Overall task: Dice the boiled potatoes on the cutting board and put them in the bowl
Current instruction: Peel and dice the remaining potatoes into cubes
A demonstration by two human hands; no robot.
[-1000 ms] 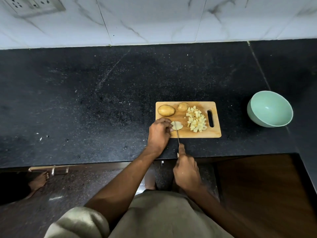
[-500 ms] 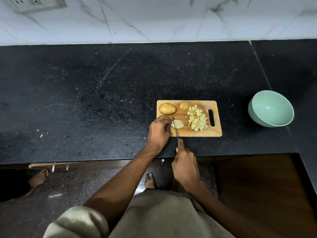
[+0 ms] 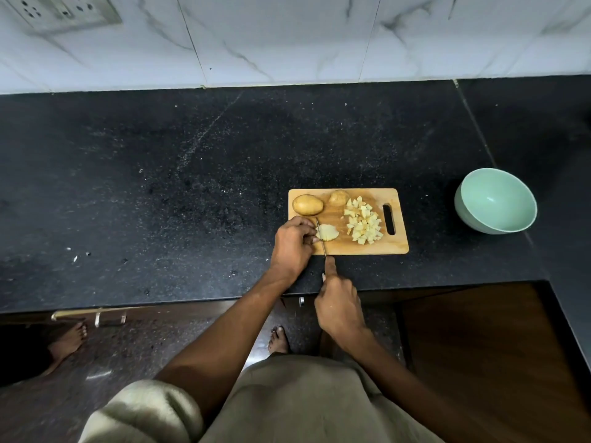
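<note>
Two whole potatoes [image 3: 307,204] wait on board [image 3: 367,247]; left hand [image 3: 292,244] fingers pinch slice [image 3: 327,233] just right of them, right hand [image 3: 339,306] grips knife [image 3: 320,236] lengthwise across it; bowl [image 3: 495,201] far right

Cutting board [image 3: 348,247] sat on counter [image 3: 160,187], w/ bowl [image 3: 495,201] well apart to its right. On board: whole potato [image 3: 307,204] at far-left corner, another potato [image 3: 339,197] just right of it, diced pile [image 3: 363,224] btwn those and handle slot, potato slice [image 3: 327,233] near front-left. Knife [image 3: 321,236] crossed slice's left edge.
</note>
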